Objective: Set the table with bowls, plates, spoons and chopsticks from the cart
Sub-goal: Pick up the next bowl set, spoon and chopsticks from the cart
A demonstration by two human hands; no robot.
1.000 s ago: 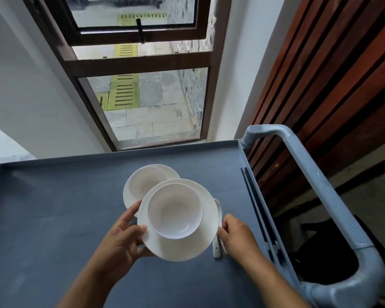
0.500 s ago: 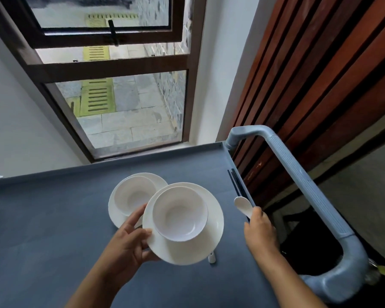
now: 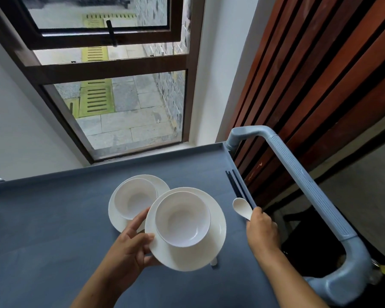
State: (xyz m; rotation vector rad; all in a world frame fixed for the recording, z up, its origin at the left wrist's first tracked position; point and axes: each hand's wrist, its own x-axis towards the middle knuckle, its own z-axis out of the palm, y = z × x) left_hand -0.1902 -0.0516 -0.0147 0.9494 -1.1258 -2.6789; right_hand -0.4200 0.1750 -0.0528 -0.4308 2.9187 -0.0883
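Observation:
My left hand (image 3: 131, 245) grips the left rim of a white plate (image 3: 187, 256) that carries a white bowl (image 3: 182, 221), held just above the cart top. Behind it a second white bowl (image 3: 136, 197) sits on a second plate (image 3: 158, 182) resting on the cart. My right hand (image 3: 261, 230) holds a white spoon (image 3: 241, 207) by its handle, bowl end pointing away, over the dark chopsticks (image 3: 236, 185) that lie along the cart's right edge. Another white spoon's handle tip (image 3: 213, 261) pokes out under the lifted plate.
The grey-blue cart top (image 3: 42, 230) has a raised rim and a light-blue handle bar (image 3: 309, 190) on the right. A window (image 3: 120, 107) stands beyond the far edge and a slatted wooden wall (image 3: 320, 74) rises to the right.
My right hand picked the spoon up from beside the plate and carried it right, over the chopsticks. My left hand kept hold of the plate with the bowl.

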